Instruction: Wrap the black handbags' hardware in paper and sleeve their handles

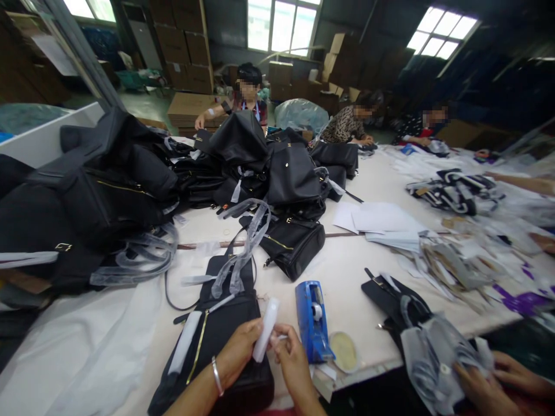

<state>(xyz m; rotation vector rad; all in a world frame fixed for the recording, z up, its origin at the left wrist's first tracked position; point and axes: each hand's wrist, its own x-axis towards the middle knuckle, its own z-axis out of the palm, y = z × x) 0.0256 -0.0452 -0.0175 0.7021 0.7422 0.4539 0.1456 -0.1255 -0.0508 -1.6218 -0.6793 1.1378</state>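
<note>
A black backpack with a gold zipper lies on the table in front of me, its straps partly covered in clear plastic. Above it, my left hand grips a small roll of white wrapping between thumb and fingers. My right hand is closed at the right side of the same roll, its fingertips pinching the edge. Another white-wrapped piece rests on the left of the backpack. Just right of my hands stands a blue tape dispenser.
A tape roll lies beside the dispenser. Black bags are heaped at the left and centre. White paper sheets lie to the right. A co-worker's hands handle a wrapped bag at lower right; several people sit across the table.
</note>
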